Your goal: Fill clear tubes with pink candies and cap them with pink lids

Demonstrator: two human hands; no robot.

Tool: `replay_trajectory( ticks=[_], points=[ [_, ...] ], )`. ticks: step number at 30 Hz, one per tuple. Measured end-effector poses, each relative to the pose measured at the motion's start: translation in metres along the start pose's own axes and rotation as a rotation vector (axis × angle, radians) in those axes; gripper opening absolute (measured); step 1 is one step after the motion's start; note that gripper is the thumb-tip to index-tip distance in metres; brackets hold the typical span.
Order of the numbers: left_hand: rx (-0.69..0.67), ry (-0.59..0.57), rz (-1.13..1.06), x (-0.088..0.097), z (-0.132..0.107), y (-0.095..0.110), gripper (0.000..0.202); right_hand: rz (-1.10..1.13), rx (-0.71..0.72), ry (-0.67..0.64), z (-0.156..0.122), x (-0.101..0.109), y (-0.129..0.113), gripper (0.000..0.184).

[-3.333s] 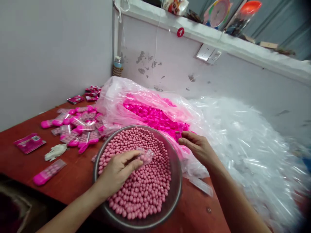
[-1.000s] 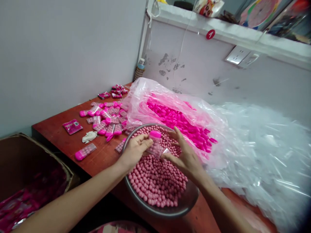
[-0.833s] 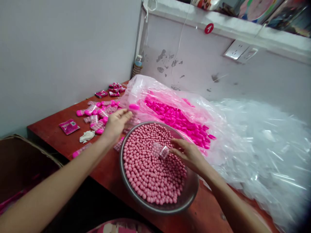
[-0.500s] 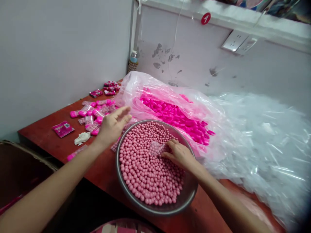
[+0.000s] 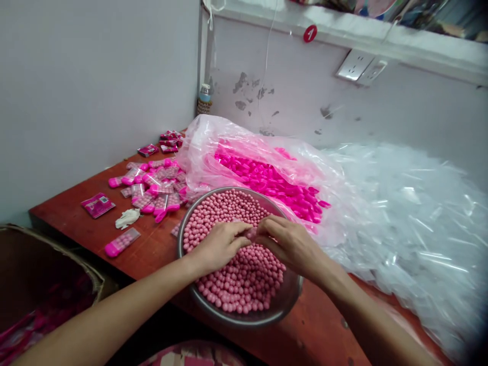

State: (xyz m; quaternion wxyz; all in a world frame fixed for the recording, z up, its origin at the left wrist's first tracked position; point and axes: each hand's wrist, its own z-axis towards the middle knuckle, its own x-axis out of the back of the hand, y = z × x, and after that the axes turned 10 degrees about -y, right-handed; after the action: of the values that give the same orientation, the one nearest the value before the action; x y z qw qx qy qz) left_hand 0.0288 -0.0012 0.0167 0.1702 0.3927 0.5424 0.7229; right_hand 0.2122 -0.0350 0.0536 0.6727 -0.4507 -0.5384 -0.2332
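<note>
A metal bowl [image 5: 282, 300] full of small pink balls [image 5: 240, 279] stands at the front of the red table [image 5: 160, 244]. Both my hands meet over its middle. My left hand [image 5: 219, 244] and my right hand [image 5: 292, 243] have their fingers pinched together around a small clear container [image 5: 251, 233] with pink balls in it; most of it is hidden by the fingers. Behind the bowl lies an open plastic bag of bright pink caps [image 5: 267, 178].
Filled, pink-capped containers [image 5: 152, 188] lie in a heap left of the bowl, one alone [image 5: 122, 241] near the edge, with pink packets [image 5: 97, 204]. A big pile of clear plastic cases [image 5: 400, 213] fills the right. A cardboard box [image 5: 46, 284] stands low left.
My left hand tossed the capped container onto the heap at left and came back to the bowl. My right hand brought an empty clear container into the balls, and both hands now close on it.
</note>
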Motion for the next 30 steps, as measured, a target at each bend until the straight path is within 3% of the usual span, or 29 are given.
replay_trajectory(
  ticks=[4,7,13,17,20,26,30],
  points=[
    [0.053,-0.038,-0.647,-0.006,-0.002,-0.001,0.023,0.387,-0.107,0.145,-0.006,0.004,0.008,0.019],
    [0.094,-0.014,-0.854,-0.007,-0.005,-0.003,0.031,0.37,-0.205,0.198,-0.008,0.003,0.029,0.022],
    [0.133,0.064,-0.775,-0.006,-0.01,-0.003,0.033,0.205,-0.373,0.3,-0.027,0.024,0.082,0.024],
    [0.143,0.107,-0.508,-0.005,-0.014,-0.002,0.029,0.183,-0.506,0.371,-0.05,0.04,0.112,0.025],
    [0.082,0.161,-0.314,-0.005,-0.014,-0.002,0.025,0.18,-0.536,0.371,-0.059,0.04,0.119,0.024],
    [0.089,0.171,-0.328,-0.004,-0.009,-0.001,0.023,0.035,-0.455,0.214,-0.051,0.027,0.109,0.022],
    [0.152,0.153,-0.177,-0.002,-0.015,-0.002,0.026,-0.053,-0.583,0.208,-0.054,0.035,0.134,0.023]
  ],
)
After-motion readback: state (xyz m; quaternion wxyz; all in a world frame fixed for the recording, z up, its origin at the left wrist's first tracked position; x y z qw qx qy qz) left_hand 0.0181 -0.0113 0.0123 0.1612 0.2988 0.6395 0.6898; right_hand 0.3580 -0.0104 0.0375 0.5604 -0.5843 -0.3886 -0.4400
